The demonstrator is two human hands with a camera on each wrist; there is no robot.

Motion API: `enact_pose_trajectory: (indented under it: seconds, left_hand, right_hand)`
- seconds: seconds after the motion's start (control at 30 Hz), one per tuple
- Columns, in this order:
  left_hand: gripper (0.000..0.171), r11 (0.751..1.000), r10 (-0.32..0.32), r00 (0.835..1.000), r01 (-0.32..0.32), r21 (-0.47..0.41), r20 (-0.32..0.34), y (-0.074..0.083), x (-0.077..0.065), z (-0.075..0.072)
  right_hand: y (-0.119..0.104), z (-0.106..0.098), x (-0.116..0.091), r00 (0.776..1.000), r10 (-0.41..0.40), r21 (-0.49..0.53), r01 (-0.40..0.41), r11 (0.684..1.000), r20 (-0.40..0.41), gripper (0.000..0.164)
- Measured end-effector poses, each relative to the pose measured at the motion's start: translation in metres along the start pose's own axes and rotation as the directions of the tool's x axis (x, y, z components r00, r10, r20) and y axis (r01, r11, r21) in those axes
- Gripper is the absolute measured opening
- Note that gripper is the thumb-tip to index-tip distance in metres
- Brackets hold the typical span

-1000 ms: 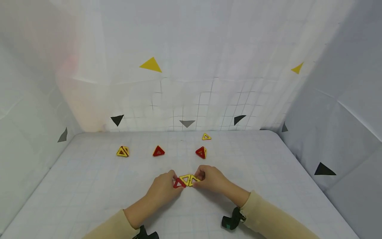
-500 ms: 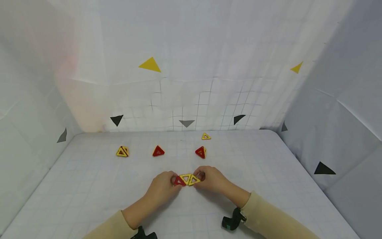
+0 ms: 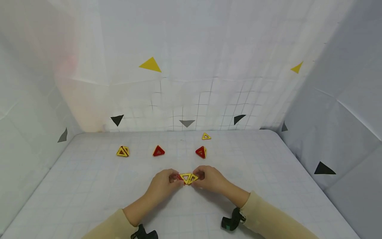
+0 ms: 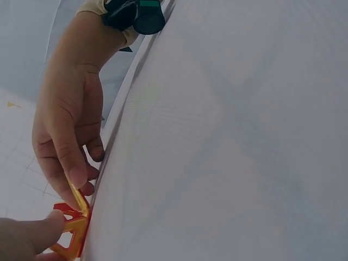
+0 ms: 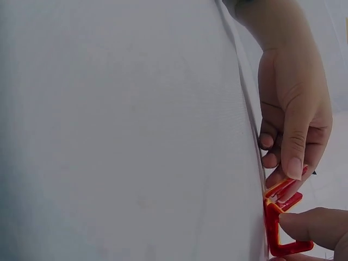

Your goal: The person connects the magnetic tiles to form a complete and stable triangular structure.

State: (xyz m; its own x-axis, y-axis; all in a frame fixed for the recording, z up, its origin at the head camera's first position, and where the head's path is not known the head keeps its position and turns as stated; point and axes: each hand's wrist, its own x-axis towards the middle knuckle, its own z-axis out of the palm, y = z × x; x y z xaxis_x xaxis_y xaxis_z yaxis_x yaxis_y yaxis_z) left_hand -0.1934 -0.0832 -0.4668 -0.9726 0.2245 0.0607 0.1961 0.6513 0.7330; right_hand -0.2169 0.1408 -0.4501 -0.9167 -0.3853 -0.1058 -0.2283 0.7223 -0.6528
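Observation:
Three triangular magnetic tiles are joined in a row low over the table between both hands. My left hand (image 3: 164, 182) pinches the red tile (image 3: 179, 177) at the left end, its sides partly covered by fingers. In the middle is one yellow tile (image 3: 185, 174). The other yellow tile (image 3: 195, 178), at the right end, is pinched between thumb and fingers of my right hand (image 3: 211, 179). Both outer tiles tilt against the middle one. From the left wrist, the tiles (image 4: 80, 239) appear folded at an angle; the right wrist view shows red frames (image 5: 274, 247) likewise angled.
Farther back on the white table (image 3: 89, 186) sit a yellow-and-red pyramid-like piece (image 3: 122, 151), a red triangular piece (image 3: 158, 151) and a red piece with a yellow side (image 3: 201, 152). A lone yellow triangle (image 3: 206, 138) lies near the back edge. White sheets (image 3: 191, 39) enclose the table.
The outer tiles have folded from nearly flat to more tilted, and the row looks narrower. My hands have drawn slightly closer together, and less of the red tile shows.

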Motion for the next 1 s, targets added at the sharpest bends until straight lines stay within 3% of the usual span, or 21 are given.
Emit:
enact_pose_trajectory:
  seconds: [0.17, 0.33, 0.77, 1.0]
  left_hand:
    - [0.034, 1.0, 0.007, 0.999, -0.007, 0.012, -0.031, 0.0, 0.001, 0.0]
    - [0.03, 0.998, 0.045, 0.998, -0.046, -0.033, -0.043, -0.001, 0.003, -0.001]
    - [0.025, 0.991, 0.027, 0.998, -0.033, -0.132, -0.051, -0.009, 0.011, 0.003]
    - [0.025, 0.985, 0.053, 0.997, -0.06, -0.16, -0.049, -0.009, 0.013, 0.0]
  right_hand:
    - [-0.003, 0.0, 0.0, 1.0, 0.004, 0.006, -0.004, 1.0, -0.004, 0.03]
    - [-0.003, 0.002, 0.002, 1.0, 0.005, -0.006, -0.005, 1.0, -0.02, 0.03]
    - [-0.005, 0.005, 0.007, 0.999, 0.0, -0.004, 0.0, 1.0, -0.055, 0.029]
    - [-0.001, 0.004, 0.012, 0.998, -0.037, 0.021, 0.038, 0.999, -0.053, 0.028]
